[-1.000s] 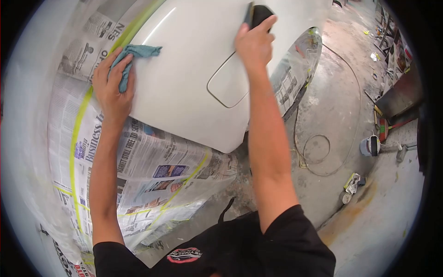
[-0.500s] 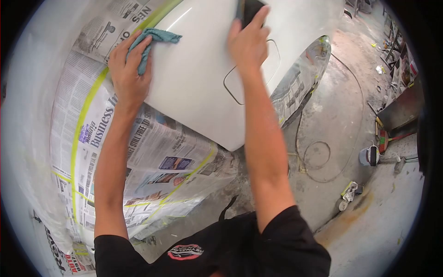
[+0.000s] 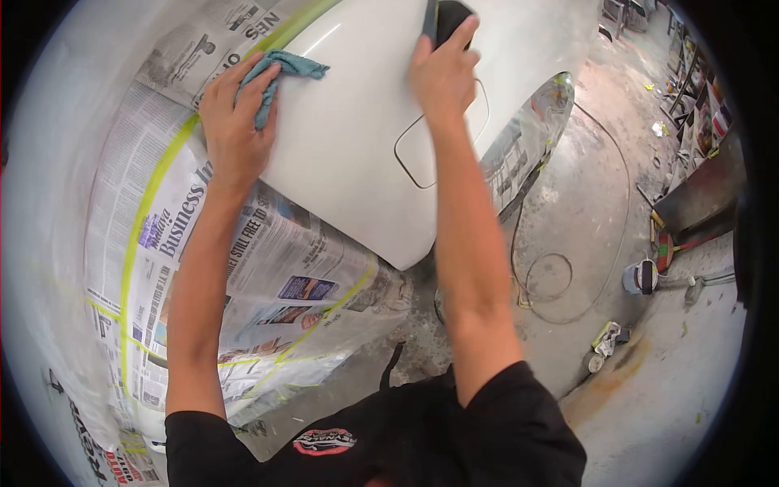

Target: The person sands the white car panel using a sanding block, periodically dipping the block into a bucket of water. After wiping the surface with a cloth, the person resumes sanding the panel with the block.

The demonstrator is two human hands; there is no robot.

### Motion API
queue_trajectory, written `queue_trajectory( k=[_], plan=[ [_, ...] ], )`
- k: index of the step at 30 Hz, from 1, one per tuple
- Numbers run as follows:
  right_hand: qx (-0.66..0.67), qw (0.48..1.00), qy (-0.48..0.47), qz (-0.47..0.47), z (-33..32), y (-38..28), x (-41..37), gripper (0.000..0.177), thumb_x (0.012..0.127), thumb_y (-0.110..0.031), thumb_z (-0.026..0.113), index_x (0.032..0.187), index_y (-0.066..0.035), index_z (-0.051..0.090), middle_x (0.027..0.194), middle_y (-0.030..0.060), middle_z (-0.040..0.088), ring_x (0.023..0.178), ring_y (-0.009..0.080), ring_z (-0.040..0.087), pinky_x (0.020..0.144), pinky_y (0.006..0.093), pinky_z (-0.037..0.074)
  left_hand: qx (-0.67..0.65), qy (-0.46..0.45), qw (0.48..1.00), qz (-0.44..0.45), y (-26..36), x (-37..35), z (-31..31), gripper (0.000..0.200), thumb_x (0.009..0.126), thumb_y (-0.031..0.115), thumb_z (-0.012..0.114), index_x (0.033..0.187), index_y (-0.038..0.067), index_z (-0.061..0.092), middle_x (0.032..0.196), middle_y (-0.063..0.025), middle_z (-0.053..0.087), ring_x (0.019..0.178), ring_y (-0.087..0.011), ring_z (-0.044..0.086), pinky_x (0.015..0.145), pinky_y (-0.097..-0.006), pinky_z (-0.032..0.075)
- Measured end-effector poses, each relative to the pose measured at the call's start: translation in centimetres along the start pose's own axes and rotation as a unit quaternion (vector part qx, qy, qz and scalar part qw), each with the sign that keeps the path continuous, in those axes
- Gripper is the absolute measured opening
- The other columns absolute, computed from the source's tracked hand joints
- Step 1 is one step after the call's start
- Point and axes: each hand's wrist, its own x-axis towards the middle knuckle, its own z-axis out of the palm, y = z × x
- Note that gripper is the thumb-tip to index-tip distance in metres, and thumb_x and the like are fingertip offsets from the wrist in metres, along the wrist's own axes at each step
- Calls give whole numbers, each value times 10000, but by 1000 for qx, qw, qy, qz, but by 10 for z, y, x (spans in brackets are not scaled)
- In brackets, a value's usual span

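Note:
My left hand (image 3: pixel 237 126) rests at the left edge of a white car body panel (image 3: pixel 349 154), its fingers closed on a folded teal cloth (image 3: pixel 299 65) that lies against the paint. Farther up the panel, my right hand (image 3: pixel 443 85) grips a black sanding block (image 3: pixel 452 23), held flat on the surface. The block's underside is hidden. Just below the right hand, the rounded outline of a fuel door (image 3: pixel 414 166) shows in the panel, partly covered by my forearm.
Newspaper (image 3: pixel 284 235) held by yellow-green masking tape (image 3: pixel 158 174) covers the car left of and below the panel. More masking (image 3: pixel 527 134) fills the opening at right. A hose (image 3: pixel 625 187) loops over the concrete floor, near a white bucket (image 3: pixel 637 278) by the wall.
The whole view has shifted slightly. My right hand, with the sanding block, sits a little farther right against the panel. My left hand keeps the cloth at the same spot.

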Motion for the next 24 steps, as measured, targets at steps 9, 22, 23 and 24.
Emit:
queue_trajectory(
  k=[9, 22, 23, 24],
  plan=[
    [21, 998, -23, -62, 1, 6, -21, 858, 963, -307, 658, 1647, -77, 194, 1179, 313, 577, 944, 455, 691, 771, 536, 577, 1, -1, 1000, -3, -3, -2, 6, 457, 803, 11, 780, 1237, 143, 735, 1363, -47, 666, 1213, -291, 600, 1039, -421, 440],
    [9, 991, -16, -131, 4, -5, -27, 854, 941, -298, 685, 1638, -102, 233, 1123, 308, 576, 902, 462, 676, 755, 522, 578, 13, 16, 1000, -6, 1, 1, 3, 480, 810, -42, 748, 1266, 107, 731, 1376, -69, 672, 1200, -287, 615, 1043, -410, 451],
    [6, 996, -19, -83, 1, -3, 11, 828, 974, -310, 643, 1633, -66, 204, 1147, 319, 580, 924, 470, 678, 747, 520, 570, 17, 16, 1000, -6, 1, 1, 3, 485, 808, -42, 748, 1269, 110, 729, 1376, -68, 672, 1200, -287, 615, 1041, -411, 451],
    [-40, 998, -23, -48, 1, -2, 41, 834, 998, -416, 584, 1633, -60, 178, 1202, 345, 596, 957, 506, 690, 806, 564, 571, 19, 14, 1000, -8, 1, 0, 2, 488, 809, -38, 749, 1273, 114, 727, 1378, -67, 671, 1201, -287, 615, 1038, -410, 451]
  ],
)
